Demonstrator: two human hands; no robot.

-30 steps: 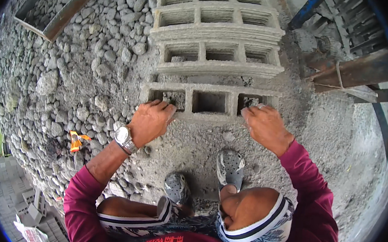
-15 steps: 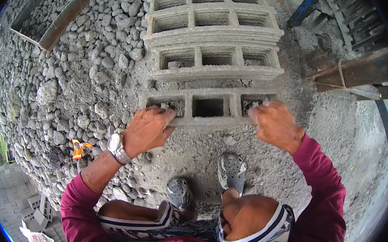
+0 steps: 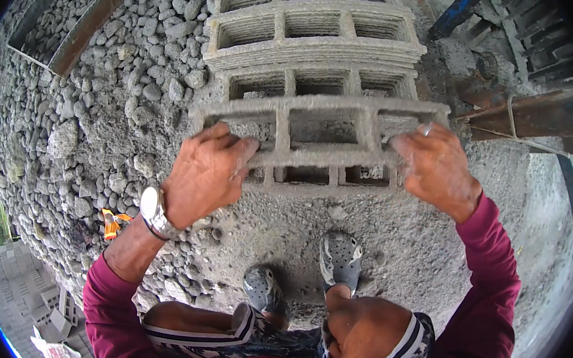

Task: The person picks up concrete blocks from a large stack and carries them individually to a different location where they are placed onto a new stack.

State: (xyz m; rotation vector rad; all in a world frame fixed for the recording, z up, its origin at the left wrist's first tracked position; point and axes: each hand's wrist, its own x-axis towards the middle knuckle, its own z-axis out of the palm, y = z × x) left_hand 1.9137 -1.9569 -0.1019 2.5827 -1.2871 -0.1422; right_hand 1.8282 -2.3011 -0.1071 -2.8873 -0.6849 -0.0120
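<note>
The left hand [image 3: 207,172] and the right hand [image 3: 437,168] each grip one end of a grey hollow concrete block [image 3: 318,128], fingers curled into its outer cavities. The block is held above another block [image 3: 314,174] on the ground, near a far row of blocks [image 3: 313,24]. On the left, an orange scrap [image 3: 111,224] lies on the pebbles [image 3: 103,95].

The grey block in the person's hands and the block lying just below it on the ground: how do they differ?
The held block is lifted off the ground, gripped at its ends by the left hand and right hand; the ground block lies flat in the gritty dirt, untouched. The held block shows in full, while the ground block is mostly hidden behind it. Both are grey concrete blocks with three hollow cells.
</note>
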